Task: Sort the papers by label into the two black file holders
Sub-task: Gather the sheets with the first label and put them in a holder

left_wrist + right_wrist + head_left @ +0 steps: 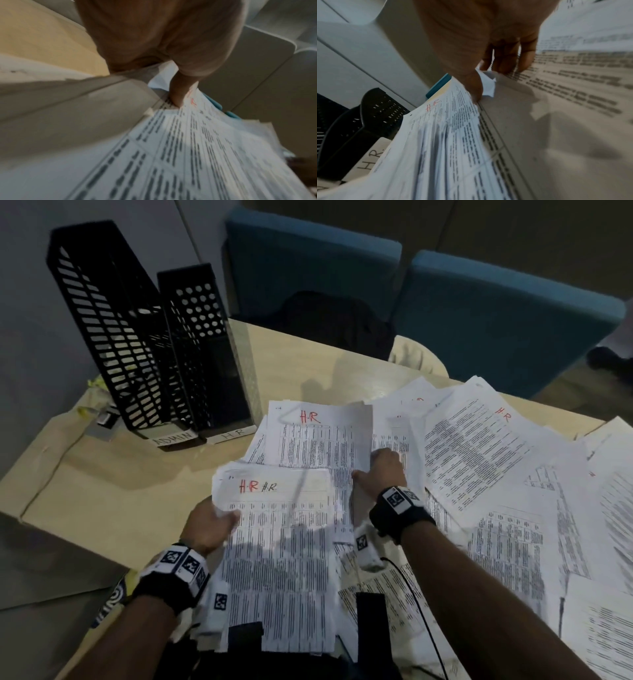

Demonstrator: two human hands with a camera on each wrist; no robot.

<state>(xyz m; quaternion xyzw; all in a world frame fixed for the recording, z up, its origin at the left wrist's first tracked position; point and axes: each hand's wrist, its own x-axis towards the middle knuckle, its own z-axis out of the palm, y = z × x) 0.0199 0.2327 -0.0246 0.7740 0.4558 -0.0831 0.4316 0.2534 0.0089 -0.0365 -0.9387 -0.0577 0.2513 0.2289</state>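
Observation:
Two black perforated file holders stand at the table's back left, one labelled ADMIN and one labelled HR. My left hand grips the left edge of a sheaf of printed sheets marked H.R in red, thumb on top. My right hand pinches the right edge of another sheet marked H.R, lifted over the pile; the thumb presses on its edge. Its fingers curl beneath.
Many loose printed papers spread across the right half of the wooden table, some marked H.R. Two blue chairs stand behind the table. A grey wall is at the left. A black cable runs under my right forearm.

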